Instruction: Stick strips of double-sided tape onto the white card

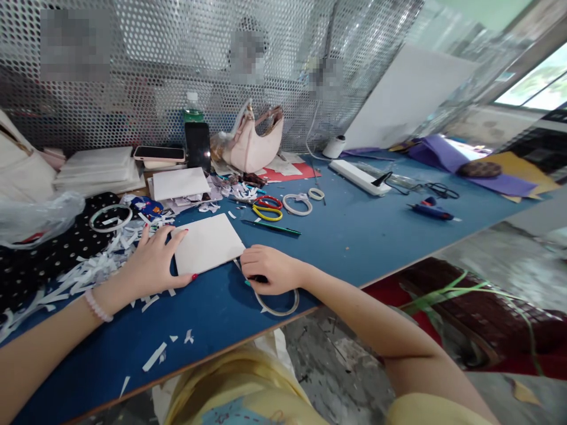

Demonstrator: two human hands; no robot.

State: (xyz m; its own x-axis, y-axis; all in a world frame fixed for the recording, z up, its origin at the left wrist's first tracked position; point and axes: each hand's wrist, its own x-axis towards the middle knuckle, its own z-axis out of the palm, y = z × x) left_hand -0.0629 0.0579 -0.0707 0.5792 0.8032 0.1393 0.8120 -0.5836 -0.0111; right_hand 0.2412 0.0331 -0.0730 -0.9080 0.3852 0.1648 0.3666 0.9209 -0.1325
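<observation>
White board pinned at the near edge of the blue tabletop (363,236).

From my feed, the white board (207,243) lies flat near the front edge, with paper scraps (88,268) strewn to its left. My left hand (153,262) is spread flat on the board's left side, gripping nothing. My right hand (268,268), just right of the board, is curled closed round a small dark tool (257,279), over a thin white ring (279,307).
</observation>
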